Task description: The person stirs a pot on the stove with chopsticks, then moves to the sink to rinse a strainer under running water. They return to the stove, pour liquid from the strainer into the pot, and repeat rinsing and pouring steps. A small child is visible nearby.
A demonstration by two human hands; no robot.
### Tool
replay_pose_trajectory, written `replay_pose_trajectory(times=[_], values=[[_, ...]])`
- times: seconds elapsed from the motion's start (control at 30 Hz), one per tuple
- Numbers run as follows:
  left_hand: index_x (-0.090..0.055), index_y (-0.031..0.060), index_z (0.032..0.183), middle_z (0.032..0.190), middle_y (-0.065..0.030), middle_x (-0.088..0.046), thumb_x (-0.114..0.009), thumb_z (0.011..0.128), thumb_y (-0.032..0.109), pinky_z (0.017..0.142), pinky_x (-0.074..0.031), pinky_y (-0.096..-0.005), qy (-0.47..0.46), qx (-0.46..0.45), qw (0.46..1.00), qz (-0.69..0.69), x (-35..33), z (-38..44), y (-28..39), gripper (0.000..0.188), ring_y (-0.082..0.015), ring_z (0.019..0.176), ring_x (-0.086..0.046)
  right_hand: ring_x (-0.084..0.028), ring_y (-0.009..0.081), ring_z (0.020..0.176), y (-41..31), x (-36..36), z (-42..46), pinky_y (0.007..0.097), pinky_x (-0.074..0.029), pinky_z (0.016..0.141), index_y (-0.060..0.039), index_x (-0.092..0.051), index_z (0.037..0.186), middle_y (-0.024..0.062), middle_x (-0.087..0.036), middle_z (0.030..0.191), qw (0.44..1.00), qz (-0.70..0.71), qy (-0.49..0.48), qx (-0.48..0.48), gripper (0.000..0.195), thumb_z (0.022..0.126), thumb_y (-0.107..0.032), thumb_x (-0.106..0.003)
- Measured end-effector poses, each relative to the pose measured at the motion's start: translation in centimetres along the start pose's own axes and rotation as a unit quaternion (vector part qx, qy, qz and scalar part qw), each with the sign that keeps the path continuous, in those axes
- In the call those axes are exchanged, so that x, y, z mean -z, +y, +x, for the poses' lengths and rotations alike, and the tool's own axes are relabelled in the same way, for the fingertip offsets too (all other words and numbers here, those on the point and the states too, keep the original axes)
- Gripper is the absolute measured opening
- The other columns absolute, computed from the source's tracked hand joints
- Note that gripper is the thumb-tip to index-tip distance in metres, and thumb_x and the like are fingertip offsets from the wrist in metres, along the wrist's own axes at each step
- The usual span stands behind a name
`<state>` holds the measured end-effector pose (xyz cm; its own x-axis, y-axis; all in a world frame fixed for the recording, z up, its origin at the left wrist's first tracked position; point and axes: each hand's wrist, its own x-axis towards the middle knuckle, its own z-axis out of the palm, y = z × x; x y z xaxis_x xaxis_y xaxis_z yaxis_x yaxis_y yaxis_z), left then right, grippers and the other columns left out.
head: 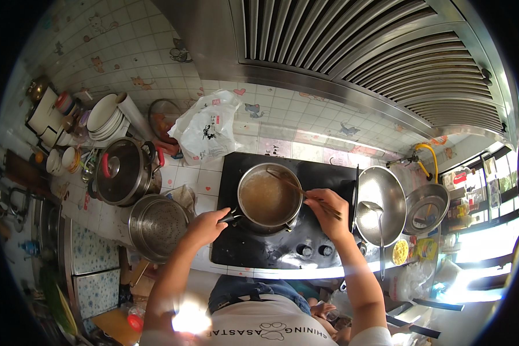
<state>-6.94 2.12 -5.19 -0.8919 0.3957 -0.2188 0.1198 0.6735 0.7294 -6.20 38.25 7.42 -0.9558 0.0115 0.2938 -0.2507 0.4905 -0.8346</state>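
A steel saucepan (pixel 245 215) stands on the left part of a black gas cooktop (pixel 277 257). Cloudy brownish liquid (pixel 264 199) fills much of it, with pale foam on the surface. My left hand (pixel 207 228) grips the pan's black handle (pixel 228 217) at its left side. Wooden chopsticks (pixel 295 187) are held in my right hand (pixel 330 213), to the right of the pan. Their tips reach over the rim to the liquid near the far side. Whether anything solid lies beneath the surface cannot be made out.
On the left are a lidded pot (pixel 123 173) and a steel steamer pot (pixel 153 231). A white plastic bag (pixel 207 129) sits behind the cooktop. To the right, a wok (pixel 385 194) holds a spatula (pixel 378 222), near a yellow-filled bowl (pixel 400 252). The range hood (pixel 281 73) overhangs the back.
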Motion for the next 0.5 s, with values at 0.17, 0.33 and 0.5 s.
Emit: replay_pose_trajectory(times=[0.17, 0.33, 0.5], values=[[-0.057, 0.0175, 0.145, 0.119, -0.0198, -0.071, -0.068, 0.095, 0.023, 0.092, -0.053, -0.0452, 0.005, 0.0, 1.0, -0.01, -0.3, 0.2, -0.2, 0.051, -0.0391, 0.109, -0.067, -0.068, 0.0135, 0.077, 3.7, -2.2, -1.3, 0.0252, -0.056, 0.073, 0.0017, -0.067, 0.106, 0.0081, -0.072, 0.092, 0.987, 0.12, -0.004, -0.102, 0.01, 0.097, -0.002, -0.069], [-0.057, 0.0187, 0.145, 0.12, -0.02, -0.071, -0.068, 0.095, 0.024, 0.092, -0.053, -0.0451, 0.0, 0.007, 1.0, -0.014, -0.5, 0.2, -0.8, 0.052, -0.0393, 0.11, -0.067, -0.074, 0.0195, 0.082, 6.2, -2.8, -2.5, 0.0356, -0.064, 0.068, -0.0074, -0.06, 0.109, 0.0075, -0.07, 0.093, 0.919, 0.285, 0.016, -0.274, 0.013, 0.103, -0.018, -0.063], [-0.057, 0.0179, 0.145, 0.119, -0.0207, -0.07, -0.068, 0.095, 0.023, 0.092, -0.053, -0.0454, 0.0, 0.001, 1.0, -0.014, -0.1, 0.1, -0.3, 0.051, -0.0398, 0.109, -0.067, -0.074, 0.0228, 0.08, 7.9, -1.4, -3.7, 0.0387, -0.064, 0.069, -0.0129, -0.06, 0.108, 0.0085, -0.072, 0.094, 0.841, 0.391, 0.091, -0.363, 0.014, 0.1, -0.023, -0.067]])
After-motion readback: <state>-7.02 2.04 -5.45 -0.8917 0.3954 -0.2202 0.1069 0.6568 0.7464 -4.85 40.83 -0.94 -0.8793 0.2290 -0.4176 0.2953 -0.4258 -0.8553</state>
